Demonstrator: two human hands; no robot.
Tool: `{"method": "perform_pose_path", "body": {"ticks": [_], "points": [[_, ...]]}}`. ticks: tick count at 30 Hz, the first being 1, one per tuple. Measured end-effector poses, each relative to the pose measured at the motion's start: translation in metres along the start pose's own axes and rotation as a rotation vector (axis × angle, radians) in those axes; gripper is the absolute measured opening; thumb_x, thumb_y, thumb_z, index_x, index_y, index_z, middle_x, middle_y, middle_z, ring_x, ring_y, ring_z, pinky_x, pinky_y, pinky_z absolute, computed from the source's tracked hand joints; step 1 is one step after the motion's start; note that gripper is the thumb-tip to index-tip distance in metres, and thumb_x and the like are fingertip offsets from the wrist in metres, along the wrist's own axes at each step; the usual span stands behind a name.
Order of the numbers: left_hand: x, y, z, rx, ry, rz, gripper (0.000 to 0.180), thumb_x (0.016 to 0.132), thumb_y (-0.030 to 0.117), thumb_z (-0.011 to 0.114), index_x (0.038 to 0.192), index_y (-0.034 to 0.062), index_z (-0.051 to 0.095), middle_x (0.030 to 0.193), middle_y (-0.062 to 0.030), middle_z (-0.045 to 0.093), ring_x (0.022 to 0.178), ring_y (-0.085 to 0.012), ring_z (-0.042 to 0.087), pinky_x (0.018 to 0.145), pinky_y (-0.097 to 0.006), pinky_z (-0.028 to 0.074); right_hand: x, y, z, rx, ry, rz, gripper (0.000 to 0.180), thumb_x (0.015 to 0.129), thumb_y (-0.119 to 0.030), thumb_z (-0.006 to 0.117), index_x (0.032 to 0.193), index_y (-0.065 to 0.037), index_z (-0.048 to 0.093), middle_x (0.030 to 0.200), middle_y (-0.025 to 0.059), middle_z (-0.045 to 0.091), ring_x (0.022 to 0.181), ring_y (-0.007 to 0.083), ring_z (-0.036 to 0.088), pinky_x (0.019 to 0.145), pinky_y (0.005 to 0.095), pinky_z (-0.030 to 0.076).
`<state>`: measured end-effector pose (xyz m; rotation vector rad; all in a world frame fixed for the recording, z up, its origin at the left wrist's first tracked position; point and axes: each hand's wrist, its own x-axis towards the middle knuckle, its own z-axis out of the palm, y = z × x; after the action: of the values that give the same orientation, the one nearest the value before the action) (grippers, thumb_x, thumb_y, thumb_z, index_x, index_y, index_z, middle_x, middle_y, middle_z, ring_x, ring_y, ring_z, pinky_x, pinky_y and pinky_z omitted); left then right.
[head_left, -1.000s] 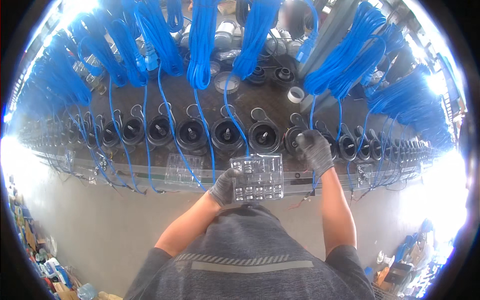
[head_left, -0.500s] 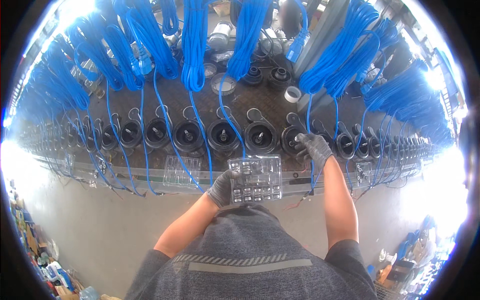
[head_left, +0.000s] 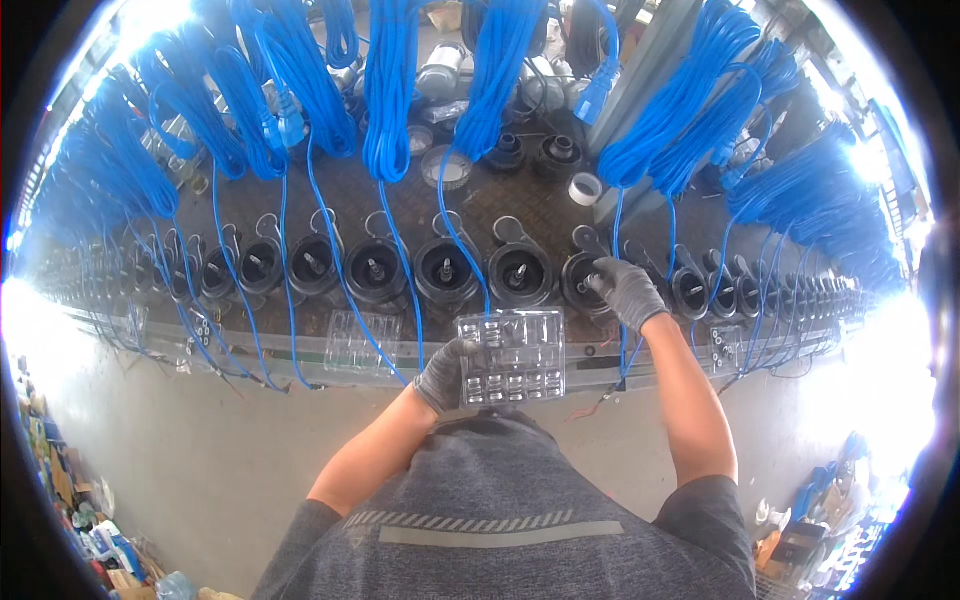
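My left hand, in a dark grey glove, grips the left edge of a clear plastic tray. Small shiny metal parts fill its lower pockets, and a few more sit at its upper left. My right hand, gloved too, reaches over a round black housing on the bench. Its fingers are pinched together at the housing's middle; what they hold, if anything, is hidden by the fingers. To the left stands another black housing with a metal shaft upright in its centre.
A long row of similar housings lines the bench. Bundles of blue cable hang above, their ends trailing past the front edge. Another clear tray lies near that edge. A white ring and black parts lie farther back.
My right hand has shifted slightly, its fingers lower into the housing, and the forearm has swung a little to the right. The left hand and tray are nearly unmoved.
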<state>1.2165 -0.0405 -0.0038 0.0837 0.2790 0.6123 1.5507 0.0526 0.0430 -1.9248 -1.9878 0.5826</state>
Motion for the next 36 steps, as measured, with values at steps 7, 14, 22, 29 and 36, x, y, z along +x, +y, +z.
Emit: {"method": "perform_pose_path", "body": {"ticks": [7,14,22,29,36], "points": [[0.007,0.001,0.008,0.107,0.052,0.004,0.081,0.078,0.042,0.083,0.143,0.0054,0.055,0.137,-0.0195,0.063,0.12,-0.0344,0.065,0.104,-0.051,0.056,0.021,-0.016,-0.001,-0.3,-0.246,-0.079,0.022,0.095,-0.018,0.069,0.11,-0.001,0.07,0.097,0.0273,0.072,0.096,0.0436,0.07,0.085,0.0511,0.055],[0.03,0.001,0.015,0.126,0.013,-0.035,0.082,0.077,0.046,0.086,0.143,0.006,0.056,0.135,-0.0192,0.065,0.12,-0.034,0.066,0.102,-0.05,0.057,0.039,-0.034,0.016,-0.593,-0.318,-0.143,0.019,0.085,-0.003,0.065,0.101,-0.001,0.075,0.101,0.0249,0.074,0.101,0.0395,0.073,0.085,0.0461,0.06],[0.032,-0.003,0.018,0.125,0.143,0.003,0.083,0.074,0.042,0.087,0.142,0.0067,0.056,0.137,-0.0234,0.063,0.122,-0.0378,0.065,0.105,-0.056,0.055,0.013,-0.034,-0.009,-0.427,-0.349,-0.063,0.029,0.095,-0.025,0.066,0.112,-0.001,0.07,0.108,0.0239,0.073,0.106,0.0396,0.069,0.094,0.0492,0.053],[0.049,-0.02,0.032,0.094,0.094,-0.068,0.08,0.077,0.047,0.085,0.142,0.0093,0.056,0.136,-0.019,0.064,0.122,-0.0371,0.064,0.102,-0.057,0.055,-0.06,-0.052,-0.025,-0.012,-0.093,-0.389,0.035,0.092,-0.024,0.07,0.121,-0.005,0.066,0.118,0.0202,0.068,0.109,0.0385,0.066,0.095,0.0481,0.053],[0.081,-0.046,0.022,0.17,0.105,-0.105,0.079,0.077,0.052,0.085,0.138,0.0107,0.058,0.132,-0.0167,0.065,0.12,-0.0322,0.066,0.105,-0.054,0.056,-0.075,-0.046,-0.006,-0.188,-0.209,-0.413,0.057,0.084,-0.027,0.079,0.135,-0.009,0.064,0.117,0.0118,0.064,0.104,0.0308,0.068,0.091,0.0413,0.055]]}}
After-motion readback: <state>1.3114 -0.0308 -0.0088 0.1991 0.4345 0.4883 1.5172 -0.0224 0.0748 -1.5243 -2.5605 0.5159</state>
